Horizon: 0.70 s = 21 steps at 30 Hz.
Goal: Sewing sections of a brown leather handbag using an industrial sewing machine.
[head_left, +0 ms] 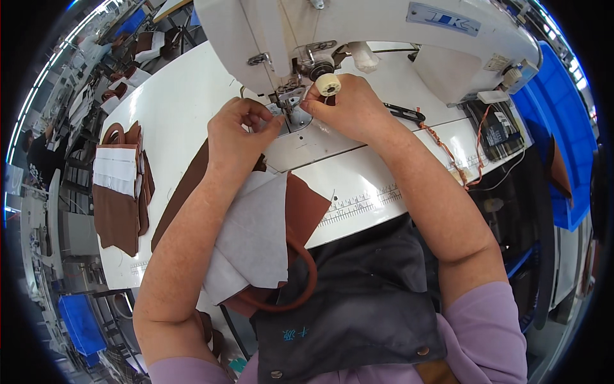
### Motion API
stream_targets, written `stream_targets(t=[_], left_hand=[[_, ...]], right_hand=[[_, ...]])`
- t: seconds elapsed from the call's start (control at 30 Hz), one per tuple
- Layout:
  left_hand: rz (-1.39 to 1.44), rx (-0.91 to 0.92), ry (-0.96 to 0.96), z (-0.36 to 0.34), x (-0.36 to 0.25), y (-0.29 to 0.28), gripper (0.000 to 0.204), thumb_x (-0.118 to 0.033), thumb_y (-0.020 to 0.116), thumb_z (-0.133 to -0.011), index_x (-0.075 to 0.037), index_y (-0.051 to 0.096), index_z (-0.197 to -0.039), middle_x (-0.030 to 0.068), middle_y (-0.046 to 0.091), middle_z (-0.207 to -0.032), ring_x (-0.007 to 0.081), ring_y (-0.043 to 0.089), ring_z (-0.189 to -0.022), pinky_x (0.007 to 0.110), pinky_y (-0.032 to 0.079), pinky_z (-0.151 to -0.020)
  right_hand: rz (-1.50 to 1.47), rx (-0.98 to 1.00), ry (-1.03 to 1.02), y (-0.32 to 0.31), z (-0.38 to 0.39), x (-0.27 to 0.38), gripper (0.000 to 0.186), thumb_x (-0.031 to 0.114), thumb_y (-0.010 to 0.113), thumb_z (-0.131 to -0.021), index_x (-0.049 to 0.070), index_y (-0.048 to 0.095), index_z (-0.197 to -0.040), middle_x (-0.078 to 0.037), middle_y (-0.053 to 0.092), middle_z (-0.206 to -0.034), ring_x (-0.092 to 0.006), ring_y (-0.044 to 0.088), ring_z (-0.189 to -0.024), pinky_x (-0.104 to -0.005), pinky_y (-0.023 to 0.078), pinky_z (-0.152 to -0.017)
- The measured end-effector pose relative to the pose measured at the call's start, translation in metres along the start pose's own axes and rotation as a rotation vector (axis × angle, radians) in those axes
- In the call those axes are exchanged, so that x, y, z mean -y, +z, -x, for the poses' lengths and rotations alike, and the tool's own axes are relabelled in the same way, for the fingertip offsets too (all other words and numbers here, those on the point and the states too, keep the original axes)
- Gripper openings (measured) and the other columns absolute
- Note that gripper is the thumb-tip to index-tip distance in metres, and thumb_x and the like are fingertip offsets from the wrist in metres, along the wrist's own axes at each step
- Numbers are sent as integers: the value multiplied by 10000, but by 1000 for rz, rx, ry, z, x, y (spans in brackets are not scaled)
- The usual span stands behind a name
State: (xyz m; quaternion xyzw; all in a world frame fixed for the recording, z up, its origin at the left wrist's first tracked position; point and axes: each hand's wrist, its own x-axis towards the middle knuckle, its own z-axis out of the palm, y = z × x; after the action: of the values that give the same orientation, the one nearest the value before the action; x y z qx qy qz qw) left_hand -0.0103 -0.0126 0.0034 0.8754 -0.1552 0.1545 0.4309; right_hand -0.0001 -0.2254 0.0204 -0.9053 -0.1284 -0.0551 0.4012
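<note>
My left hand (246,128) is at the needle area (288,105) of a white sewing machine (256,32), fingers curled and pinched. My right hand (339,109) is just right of the needle, under a cream roller wheel (327,84), thumb and index finger close together. Whatever either holds is too small to make out. Partly under my left forearm lies a reddish-brown piece (310,205) with pale backing (252,237) and a looped handle (307,288); a dark brown piece (185,198) is beside it.
Stacked brown pieces (115,224) lie at the table's left. Black snips (403,113) with orange cord and a dark box (495,131) sit on the right. A blue bin (569,192) stands beyond the table (153,102). A person (38,157) and other workstations are at far left.
</note>
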Motion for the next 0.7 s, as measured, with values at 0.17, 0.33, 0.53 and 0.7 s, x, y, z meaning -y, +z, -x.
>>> stream_targets(t=[0.17, 0.33, 0.53, 0.7], left_hand=[[-86, 51, -114, -5, -19, 4, 199, -157, 811, -813, 15, 740, -885, 13, 669, -707, 66, 578, -562, 222, 453, -537], [-93, 52, -170, -4, -14, 4, 149, -120, 770, -828, 19, 743, -873, 26, 686, -700, 66, 593, -553, 238, 461, -528], [-70, 139, 17, 11, -25, -29, 39, -41, 740, -817, -25, 723, -849, 69, 712, -988, 89, 646, -776, 234, 495, -637], [66, 332, 161, 21, -43, -32, 51, -5, 734, -811, -46, 706, -824, 71, 684, -1140, 141, 655, -963, 272, 520, -808]], right_hand=[[67, 41, 29, -6, 1, 4, 213, 306, 726, -838, 94, 720, -831, -59, 725, -781, -251, 702, -779, -388, 547, -719], [82, 44, 48, -8, 2, 9, 210, 310, 727, -839, 102, 714, -819, -59, 723, -775, -254, 702, -778, -394, 548, -720], [102, 37, 44, -6, 2, 2, 215, 317, 725, -837, 106, 706, -800, -66, 721, -776, -258, 704, -787, -399, 550, -728], [115, 33, 22, -4, 1, -3, 239, 333, 732, -831, 97, 712, -805, -81, 719, -779, -270, 703, -791, -397, 550, -731]])
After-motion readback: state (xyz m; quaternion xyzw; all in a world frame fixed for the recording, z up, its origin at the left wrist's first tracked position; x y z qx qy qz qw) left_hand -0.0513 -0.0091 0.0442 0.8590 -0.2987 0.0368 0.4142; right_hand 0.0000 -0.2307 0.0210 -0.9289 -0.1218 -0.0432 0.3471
